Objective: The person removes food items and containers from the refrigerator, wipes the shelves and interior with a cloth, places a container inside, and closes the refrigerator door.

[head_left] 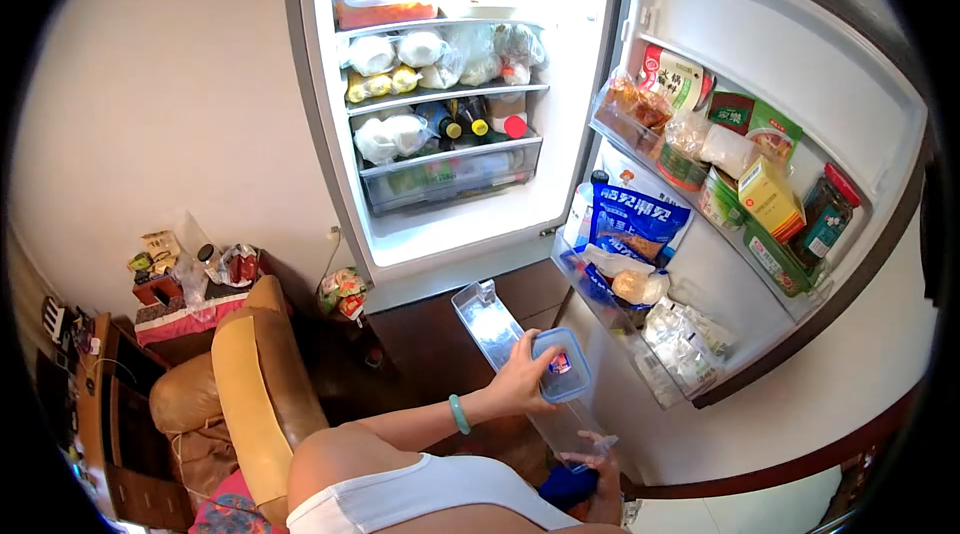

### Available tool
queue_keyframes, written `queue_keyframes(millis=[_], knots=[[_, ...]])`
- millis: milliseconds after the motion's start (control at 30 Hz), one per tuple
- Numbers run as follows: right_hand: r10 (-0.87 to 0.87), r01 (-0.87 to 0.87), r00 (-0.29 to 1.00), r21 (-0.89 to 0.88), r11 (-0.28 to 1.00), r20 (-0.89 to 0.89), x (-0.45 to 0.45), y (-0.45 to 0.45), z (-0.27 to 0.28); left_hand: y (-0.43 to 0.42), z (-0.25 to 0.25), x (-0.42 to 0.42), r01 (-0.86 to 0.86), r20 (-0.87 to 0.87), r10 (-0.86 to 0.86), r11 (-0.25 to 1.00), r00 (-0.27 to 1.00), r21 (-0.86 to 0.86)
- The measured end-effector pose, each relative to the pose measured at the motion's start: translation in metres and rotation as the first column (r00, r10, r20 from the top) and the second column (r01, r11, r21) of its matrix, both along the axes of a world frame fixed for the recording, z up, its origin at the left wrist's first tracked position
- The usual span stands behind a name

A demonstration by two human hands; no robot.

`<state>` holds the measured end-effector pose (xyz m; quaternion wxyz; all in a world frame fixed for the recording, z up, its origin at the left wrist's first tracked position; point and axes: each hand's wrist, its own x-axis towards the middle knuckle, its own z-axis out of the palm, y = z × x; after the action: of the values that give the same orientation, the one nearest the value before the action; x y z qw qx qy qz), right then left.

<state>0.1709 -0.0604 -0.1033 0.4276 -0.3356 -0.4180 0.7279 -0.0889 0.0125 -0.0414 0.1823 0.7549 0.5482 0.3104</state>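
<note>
My left hand [520, 379], with a green bangle at its wrist, is closed around a small clear container with a blue rim [577, 380]. Beneath it a long clear plastic bin [488, 322] slants from the fridge's lower front toward my body. Near my waist my right hand [600, 464] grips the near end of that bin, its fingers partly seen through the plastic. Ahead stands the open fridge [430, 246], its shelves holding bagged food, bottles and boxes.
The open fridge door [755, 374] is at the right, its racks full of packets, jars and cartons. A brown armchair [262, 384] stands at the left beside a small table with a red cloth [180, 322]. A wooden cabinet [120, 404] is farther left.
</note>
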Motion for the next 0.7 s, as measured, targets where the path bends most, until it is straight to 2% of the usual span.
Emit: queue_keyframes(millis=[67,167,233,267,333,467,533,633,700], knots=[[0.017,-0.017,1.000,0.047,0.999,0.002,0.004,0.002,-0.001,-0.001,0.012,0.000,0.035,0.019,-0.035,0.999,0.999,-0.016],[-0.051,0.051,0.999,-0.012,0.999,0.008,0.009,-0.002,0.006,-0.001,0.020,-0.004,0.105,0.086,-0.104,0.994,0.991,-0.014],[0.061,-0.075,0.987,-0.085,0.994,-0.150,0.022,0.006,-0.016,-0.001,0.023,-0.007,0.138,0.130,-0.138,0.990,0.982,0.008],[0.062,-0.075,0.987,-0.085,0.994,-0.152,0.023,0.004,-0.014,0.000,0.026,-0.010,0.174,0.201,-0.172,0.985,0.964,0.007],[-0.036,0.036,0.999,0.017,0.999,-0.021,0.024,-0.003,-0.007,0.000,0.032,-0.010,0.209,0.288,-0.208,0.978,0.935,0.027],[-0.080,0.071,0.993,-0.098,0.993,-0.083,0.025,-0.009,-0.001,-0.002,0.039,-0.011,0.214,0.274,-0.217,0.976,0.937,0.040],[-0.007,-0.010,0.990,-0.120,0.993,-0.139,0.032,-0.005,-0.015,-0.005,0.047,-0.013,0.198,0.242,-0.212,0.977,0.947,0.080],[-0.003,-0.009,0.994,-0.114,0.993,-0.105,0.041,-0.008,-0.027,-0.013,0.061,-0.017,0.177,0.230,-0.189,0.981,0.954,0.074],[-0.030,0.023,0.998,-0.109,0.994,-0.062,0.048,-0.016,-0.038,-0.010,0.055,-0.023,0.164,0.180,-0.187,0.977,0.966,0.137]])
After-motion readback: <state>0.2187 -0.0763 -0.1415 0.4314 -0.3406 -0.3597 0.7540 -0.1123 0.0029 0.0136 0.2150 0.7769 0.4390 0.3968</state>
